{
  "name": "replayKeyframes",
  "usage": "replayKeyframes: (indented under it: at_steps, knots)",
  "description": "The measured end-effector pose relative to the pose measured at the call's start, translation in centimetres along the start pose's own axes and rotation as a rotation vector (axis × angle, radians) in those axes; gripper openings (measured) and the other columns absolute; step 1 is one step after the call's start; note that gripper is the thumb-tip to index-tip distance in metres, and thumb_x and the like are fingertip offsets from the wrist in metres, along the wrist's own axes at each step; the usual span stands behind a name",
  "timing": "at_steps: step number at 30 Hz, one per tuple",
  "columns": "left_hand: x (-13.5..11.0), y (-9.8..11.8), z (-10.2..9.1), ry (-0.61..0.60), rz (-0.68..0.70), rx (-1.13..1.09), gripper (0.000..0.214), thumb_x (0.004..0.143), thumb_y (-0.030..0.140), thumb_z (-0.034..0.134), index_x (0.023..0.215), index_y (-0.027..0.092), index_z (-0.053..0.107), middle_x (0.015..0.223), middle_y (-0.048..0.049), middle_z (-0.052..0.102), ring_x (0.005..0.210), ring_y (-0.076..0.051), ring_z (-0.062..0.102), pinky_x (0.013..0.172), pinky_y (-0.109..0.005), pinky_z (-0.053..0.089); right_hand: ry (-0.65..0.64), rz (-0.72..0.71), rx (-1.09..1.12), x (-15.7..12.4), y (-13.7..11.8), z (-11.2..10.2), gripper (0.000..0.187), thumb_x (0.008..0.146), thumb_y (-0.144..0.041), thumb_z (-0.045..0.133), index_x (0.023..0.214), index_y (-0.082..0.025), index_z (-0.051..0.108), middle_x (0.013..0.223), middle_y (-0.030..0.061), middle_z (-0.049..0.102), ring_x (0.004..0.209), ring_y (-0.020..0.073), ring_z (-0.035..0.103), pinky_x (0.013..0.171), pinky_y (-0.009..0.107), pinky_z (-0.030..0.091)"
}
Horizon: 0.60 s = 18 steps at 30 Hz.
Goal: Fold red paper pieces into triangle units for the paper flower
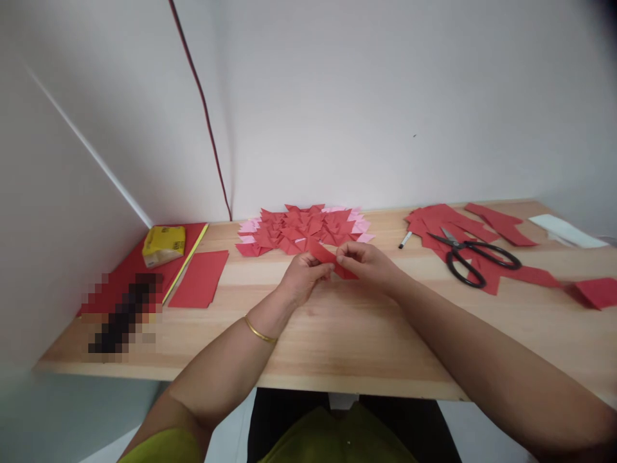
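Observation:
Both hands meet over the middle of the wooden table (pixel 337 341), pinching one small folded red paper piece (pixel 322 253). My left hand (pixel 301 278) grips its left end with closed fingers; a gold bangle sits on that wrist. My right hand (pixel 367 265) pinches the right end. Just behind the hands lies a flat arrangement of several folded red and pink paper pieces (pixel 303 229), close to the wall.
Black scissors (pixel 470 256) lie on red paper scraps (pixel 486 235) at the right, a pen (pixel 405 240) beside them. A red paper sheet (pixel 199 278), a yellow tissue pack (pixel 164 245) and a stack of red paper sit at the left. White paper (pixel 566 230) lies far right.

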State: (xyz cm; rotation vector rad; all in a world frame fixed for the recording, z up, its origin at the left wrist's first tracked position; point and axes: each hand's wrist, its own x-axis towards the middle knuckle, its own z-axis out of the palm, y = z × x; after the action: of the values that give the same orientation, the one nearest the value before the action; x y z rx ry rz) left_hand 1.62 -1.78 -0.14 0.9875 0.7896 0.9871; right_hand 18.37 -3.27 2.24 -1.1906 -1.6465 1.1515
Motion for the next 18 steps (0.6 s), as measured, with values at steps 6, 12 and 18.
replayKeyframes:
  at_steps: [6, 12, 18]
  knots:
    - [0.0, 0.0, 0.0, -0.019, -0.025, -0.063, 0.027, 0.057, 0.027, 0.081, 0.072, 0.011, 0.066, 0.061, 0.0004, 0.061, 0.053, -0.007, 0.052, 0.058, -0.023, 0.041, 0.008, 0.018, 0.006, 0.1, 0.3, -0.2, 0.024, 0.078, -0.040, 0.058, 0.070, -0.017, 0.055, 0.063, -0.0026, 0.052, 0.058, 0.0102, 0.045, 0.057, 0.024, 0.036]
    - [-0.2, 0.5, -0.1, -0.123, -0.099, -0.194, 0.032, 0.068, 0.039, 0.076, 0.077, 0.010, 0.065, 0.068, -0.0042, 0.064, 0.058, -0.011, 0.058, 0.061, -0.026, 0.046, -0.090, 0.095, 0.257, 0.1, 0.6, -0.6, 0.024, 0.081, -0.041, 0.056, 0.074, -0.018, 0.054, 0.064, -0.0022, 0.058, 0.058, 0.0108, 0.050, 0.057, 0.023, 0.038]
    - [-0.2, 0.6, -0.2, -0.082, -0.098, -0.158, 0.035, 0.062, 0.036, 0.080, 0.079, 0.012, 0.063, 0.069, -0.0015, 0.063, 0.060, -0.009, 0.057, 0.062, -0.025, 0.046, -0.037, 0.024, 0.009, 0.3, 0.8, -1.2, 0.025, 0.081, -0.040, 0.056, 0.073, -0.017, 0.054, 0.063, -0.0042, 0.049, 0.056, 0.0088, 0.042, 0.055, 0.022, 0.033]
